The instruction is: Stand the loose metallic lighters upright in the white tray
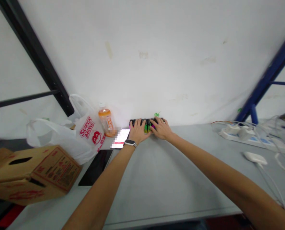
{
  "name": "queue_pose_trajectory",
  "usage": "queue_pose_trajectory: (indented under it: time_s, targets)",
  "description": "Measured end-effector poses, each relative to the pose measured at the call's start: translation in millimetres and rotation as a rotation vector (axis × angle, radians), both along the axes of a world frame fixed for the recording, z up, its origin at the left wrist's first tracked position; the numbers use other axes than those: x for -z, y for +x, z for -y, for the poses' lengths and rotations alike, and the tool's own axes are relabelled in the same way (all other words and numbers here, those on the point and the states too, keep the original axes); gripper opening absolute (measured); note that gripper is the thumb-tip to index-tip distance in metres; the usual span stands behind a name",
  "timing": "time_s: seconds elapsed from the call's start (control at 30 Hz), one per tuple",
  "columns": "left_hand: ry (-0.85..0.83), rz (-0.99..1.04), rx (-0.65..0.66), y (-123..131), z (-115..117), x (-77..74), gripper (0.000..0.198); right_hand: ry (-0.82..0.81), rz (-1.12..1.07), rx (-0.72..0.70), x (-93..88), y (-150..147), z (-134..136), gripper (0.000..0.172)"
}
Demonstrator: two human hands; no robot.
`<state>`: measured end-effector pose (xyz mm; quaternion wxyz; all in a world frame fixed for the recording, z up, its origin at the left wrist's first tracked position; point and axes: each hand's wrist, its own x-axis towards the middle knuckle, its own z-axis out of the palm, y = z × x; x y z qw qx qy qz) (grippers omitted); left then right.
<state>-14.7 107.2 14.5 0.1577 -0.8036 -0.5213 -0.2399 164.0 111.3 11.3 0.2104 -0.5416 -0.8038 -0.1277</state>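
A small black keyboard [147, 122] with bright green and magenta patches sits at the back of the grey table, close to the wall. Across its left half lies my left hand [138, 131], fingers stretched over the keys. My right hand [161, 128] rests on the right half, its fingers spread too. Both hands cover much of the keyboard, so many keys are hidden. Just left of my left hand is a phone [121, 138] with a lit screen, partly blurred out. A wristband [130, 142] circles my left wrist.
Left of my arms are a dark tablet [96, 167], an orange-capped drink bottle [106, 121], a white plastic bag [84, 137] and a cardboard box [48, 172]. On the right lie a power strip [255, 140] with plugs, a white charger [255, 157] and cables. The wall [156, 64] stands behind.
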Motion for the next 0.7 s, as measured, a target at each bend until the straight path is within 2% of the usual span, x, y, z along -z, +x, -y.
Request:
queue_pose_trajectory:
  time_s: [0.17, 0.37, 0.7]
  targets:
    - [-0.018, -0.024, 0.035, -3.5, -5.7, 4.9, 0.071, 0.031, -0.004, -0.005, 6.2, -3.0, -0.3, 0.056]
    - [-0.048, -0.042, 0.026, -4.7, -7.6, 0.8, 0.067, 0.005, -0.001, -0.016, -0.1, -4.0, -0.2, 0.057]
    - [-0.064, -0.032, 0.026, -3.5, -8.7, 5.2, 0.069, 0.009, -0.029, -0.041, 1.6, -5.8, 0.3, 0.056]
